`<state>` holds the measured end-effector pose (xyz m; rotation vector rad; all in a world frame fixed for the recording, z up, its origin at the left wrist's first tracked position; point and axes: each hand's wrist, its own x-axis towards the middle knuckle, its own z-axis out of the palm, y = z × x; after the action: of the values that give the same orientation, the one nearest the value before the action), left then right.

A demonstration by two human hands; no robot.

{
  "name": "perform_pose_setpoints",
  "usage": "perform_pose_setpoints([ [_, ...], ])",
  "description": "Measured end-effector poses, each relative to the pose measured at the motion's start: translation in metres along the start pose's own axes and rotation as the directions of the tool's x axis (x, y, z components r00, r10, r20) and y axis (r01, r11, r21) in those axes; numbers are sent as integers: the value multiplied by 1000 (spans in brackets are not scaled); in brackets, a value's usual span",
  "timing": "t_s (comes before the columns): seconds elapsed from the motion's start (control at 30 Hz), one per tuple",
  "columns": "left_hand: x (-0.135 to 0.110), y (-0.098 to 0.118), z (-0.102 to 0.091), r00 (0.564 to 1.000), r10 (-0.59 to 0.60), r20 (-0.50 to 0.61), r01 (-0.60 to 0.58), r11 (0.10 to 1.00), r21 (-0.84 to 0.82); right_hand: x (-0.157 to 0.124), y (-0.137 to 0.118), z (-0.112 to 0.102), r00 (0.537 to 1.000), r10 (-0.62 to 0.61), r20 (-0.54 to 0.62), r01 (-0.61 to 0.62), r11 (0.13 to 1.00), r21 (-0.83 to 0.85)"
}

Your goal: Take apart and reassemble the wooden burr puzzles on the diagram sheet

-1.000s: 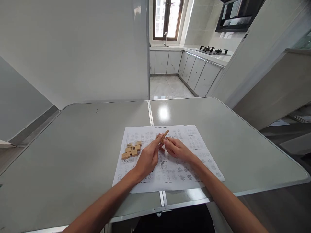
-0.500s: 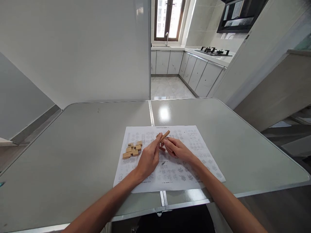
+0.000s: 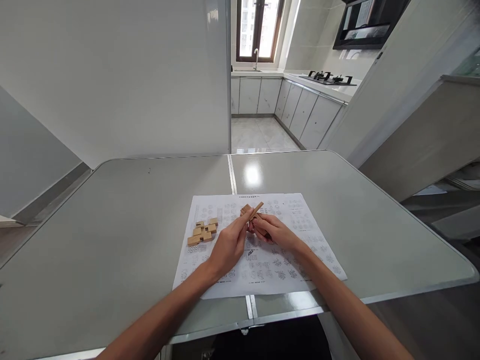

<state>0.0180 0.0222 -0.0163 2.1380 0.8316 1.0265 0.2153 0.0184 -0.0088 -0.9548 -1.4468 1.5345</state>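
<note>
Light-brown wooden pieces (image 3: 257, 208), partly hidden, are gripped by the closed fingers of the left hand (image 3: 229, 243) and right hand (image 3: 273, 230), jutting beyond their fingertips, with notched light-brown wooden blocks (image 3: 207, 237) left of the grip.

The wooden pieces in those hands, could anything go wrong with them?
Maybe! The held wooden pieces are gripped between the left hand and right hand, so one might slip out and drop onto the printed sheet. The wooden blocks sit on that sheet close by the left hand, so a bump might knock them out of place.
</note>
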Motion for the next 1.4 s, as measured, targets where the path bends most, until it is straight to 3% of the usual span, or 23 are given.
perform_pose_setpoints([
  [0.37,1,-1,-1,1000,2,27,-1,999,-33,2,6,-3,1000,23,7,-23,999,25],
  [0.7,0,4,2,993,-119,-12,118,991,-65,2,3,-5,998,55,12,-56,992,115],
  [0.83,-2,7,4,978,-200,-64,189,971,-150,2,4,-9,993,75,88,-97,957,273],
  [0.97,-2,9,2,986,-147,-85,132,978,-162,2,9,-12,983,78,167,-131,934,333],
  [1.17,1,18,-8,991,-30,130,71,943,-324,-1,12,-12,954,79,291,-192,903,385],
  [1.27,3,22,-8,986,-30,167,92,922,-375,-2,16,-10,916,98,388,-256,889,379],
  [1.4,2,22,-5,985,-23,174,88,922,-377,-1,21,-8,832,137,538,-356,875,328],
])
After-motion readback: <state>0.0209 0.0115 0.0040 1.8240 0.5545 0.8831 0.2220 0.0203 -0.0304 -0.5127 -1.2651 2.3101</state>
